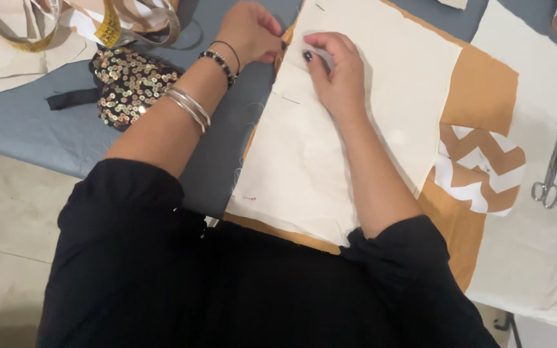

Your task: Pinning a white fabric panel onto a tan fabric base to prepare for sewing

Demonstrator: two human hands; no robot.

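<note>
Both hands (291, 58) on cream fabric (330, 142)

Soft, even indoor light falls from above on a sewing table, leaving the cream fabric panel (330, 148) bright but not blown out, with only faint shadows under the right hand (336, 71) and the left hand (249, 32). The sequined piece (130, 84) throws small glints, while the person's black top (240, 283) sinks into near-featureless dark at the bottom of the frame. Detail is slightly soft throughout, and the steel scissors (551, 177) near the right edge look mildly stretched.
</note>
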